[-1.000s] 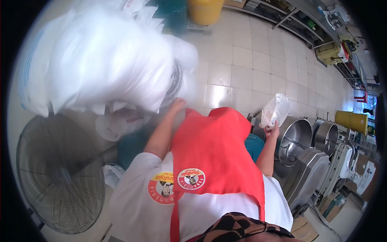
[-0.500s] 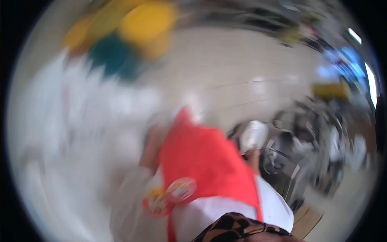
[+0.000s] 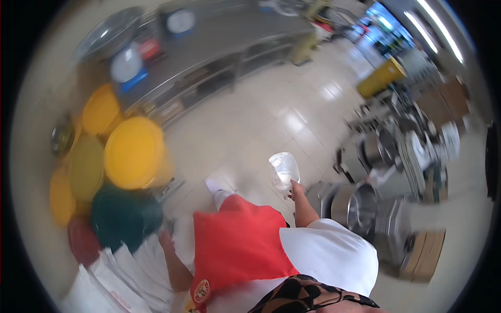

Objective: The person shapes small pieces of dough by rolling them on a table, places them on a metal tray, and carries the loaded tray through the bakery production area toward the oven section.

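In my right hand is a clear plastic tub, gripped at its near side and held out over the floor. A patch of white shows inside it; whether that is contents or glare is unclear. My left hand hangs low beside my red apron, close to a dark teal round bin and several white sacks. Its fingers are blurred and partly lost against the sacks, so I cannot make out their pose.
Yellow-lidded bins crowd the left side. Beyond them a steel table carries scales and a large metal bowl. On the right stand steel mixing bowls, machines and cardboard boxes. A yellow barrel lies farther off.
The view has swung so the bins sit lower and the table shows at the far left. My right hand with the tub now appears farther left, over the floor. The blur has lessened.
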Available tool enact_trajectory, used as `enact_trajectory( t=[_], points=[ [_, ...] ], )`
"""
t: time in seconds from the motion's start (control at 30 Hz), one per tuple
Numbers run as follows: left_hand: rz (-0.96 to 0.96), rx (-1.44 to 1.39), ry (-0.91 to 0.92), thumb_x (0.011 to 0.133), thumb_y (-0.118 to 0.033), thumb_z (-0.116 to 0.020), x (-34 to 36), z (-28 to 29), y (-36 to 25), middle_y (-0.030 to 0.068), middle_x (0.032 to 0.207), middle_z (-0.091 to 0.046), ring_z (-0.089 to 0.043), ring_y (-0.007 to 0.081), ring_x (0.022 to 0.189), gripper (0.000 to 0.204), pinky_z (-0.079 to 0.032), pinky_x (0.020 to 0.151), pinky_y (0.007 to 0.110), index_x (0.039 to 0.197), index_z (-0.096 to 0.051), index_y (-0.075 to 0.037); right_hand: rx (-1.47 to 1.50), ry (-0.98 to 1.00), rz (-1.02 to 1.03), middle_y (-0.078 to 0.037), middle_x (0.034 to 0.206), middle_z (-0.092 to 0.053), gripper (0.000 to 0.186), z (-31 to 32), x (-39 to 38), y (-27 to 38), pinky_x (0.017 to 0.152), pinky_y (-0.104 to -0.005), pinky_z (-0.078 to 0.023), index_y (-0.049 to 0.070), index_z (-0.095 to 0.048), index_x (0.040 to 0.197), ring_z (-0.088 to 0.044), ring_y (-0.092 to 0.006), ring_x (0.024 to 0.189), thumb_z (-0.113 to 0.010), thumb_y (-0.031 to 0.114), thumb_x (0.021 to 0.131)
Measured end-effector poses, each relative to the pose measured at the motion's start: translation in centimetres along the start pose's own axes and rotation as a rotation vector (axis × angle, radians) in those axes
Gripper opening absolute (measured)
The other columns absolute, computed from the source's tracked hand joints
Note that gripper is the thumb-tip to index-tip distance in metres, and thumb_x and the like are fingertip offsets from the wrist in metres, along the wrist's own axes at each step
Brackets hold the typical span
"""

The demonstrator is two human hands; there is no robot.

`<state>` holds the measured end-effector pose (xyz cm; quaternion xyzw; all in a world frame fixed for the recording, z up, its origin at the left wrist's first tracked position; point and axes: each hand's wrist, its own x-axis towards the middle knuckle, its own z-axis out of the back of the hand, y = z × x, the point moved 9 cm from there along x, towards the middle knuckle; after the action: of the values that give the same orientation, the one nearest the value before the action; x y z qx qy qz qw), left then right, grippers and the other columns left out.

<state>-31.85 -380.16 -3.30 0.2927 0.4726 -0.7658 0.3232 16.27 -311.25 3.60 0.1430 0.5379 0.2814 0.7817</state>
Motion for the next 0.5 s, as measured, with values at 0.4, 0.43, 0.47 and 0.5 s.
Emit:
enact_trajectory(
  t=[0.4, 0.43, 0.47, 0.5],
  points=[
    [-0.093, -0.792, -0.006, 0.093, -0.040, -0.071, 0.3, 0.7, -23.0, 0.0101, 0.130, -0.064, -0.061, 0.0271, 0.122, 0.051, -0.047, 0.104, 0.048, 0.132, -0.058, -0.010, -0.399, 0.533, 0.195, -0.010, 0.136, -0.057, 0.060, -39.4, -5.6, 20.6, 0.093, -0.0508, -0.047, 0.009, -0.055, 0.137, -0.055, -0.0287, 0.118, -0.068, 0.048, 0.094],
    [-0.108, -0.859, -0.012, 0.093, -0.040, -0.071, 1.7, 1.0, -25.1, 0.0104, 0.131, -0.063, -0.060, 0.0274, 0.122, 0.052, -0.047, 0.104, 0.049, 0.133, -0.058, -0.009, -0.419, 0.548, 0.224, -0.011, 0.139, -0.055, 0.061, -41.6, -6.3, 22.0, 0.092, -0.0507, -0.047, 0.007, -0.055, 0.136, -0.055, -0.0287, 0.118, -0.070, 0.048, 0.094],
    [-0.109, -0.908, -0.030, 0.094, -0.039, -0.071, 2.3, 4.8, -26.6, 0.0107, 0.131, -0.063, -0.060, 0.0278, 0.123, 0.052, -0.047, 0.104, 0.049, 0.134, -0.057, -0.008, -0.449, 0.541, 0.223, -0.011, 0.140, -0.054, 0.064, -42.4, -10.3, 20.8, 0.093, -0.0490, -0.048, 0.005, -0.053, 0.138, -0.054, -0.0291, 0.121, -0.070, 0.048, 0.094],
    [-0.142, -0.979, -0.035, 0.094, -0.039, -0.071, 4.9, 6.3, -30.3, 0.0109, 0.132, -0.062, -0.060, 0.0281, 0.123, 0.053, -0.047, 0.104, 0.049, 0.135, -0.056, -0.008, -0.454, 0.569, 0.232, -0.011, 0.141, -0.054, 0.065, -45.9, -13.1, 22.1, 0.094, -0.0494, -0.048, 0.005, -0.052, 0.139, -0.054, -0.0294, 0.122, -0.070, 0.048, 0.094]
  ],
)
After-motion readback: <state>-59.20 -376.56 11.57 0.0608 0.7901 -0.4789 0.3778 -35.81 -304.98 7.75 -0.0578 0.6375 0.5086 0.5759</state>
